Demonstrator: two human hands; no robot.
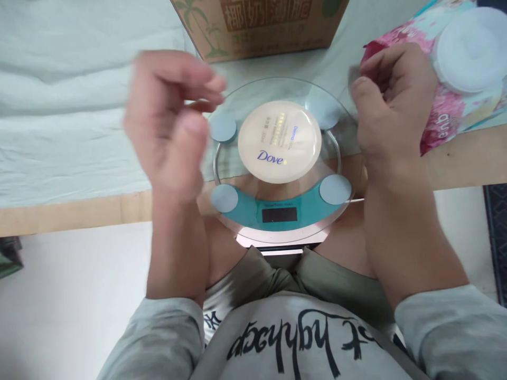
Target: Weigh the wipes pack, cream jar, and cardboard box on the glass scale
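Your left hand [170, 126] is loose, with nothing in it. Your right hand [396, 100] is curled up; I can't tell if it pinches something. The round tub [279, 142] sits between them, nearer your left fingers, on the glass scale [247, 214]. It says "Dove". Past both hands, the box [269, 31] has Chinese writing.
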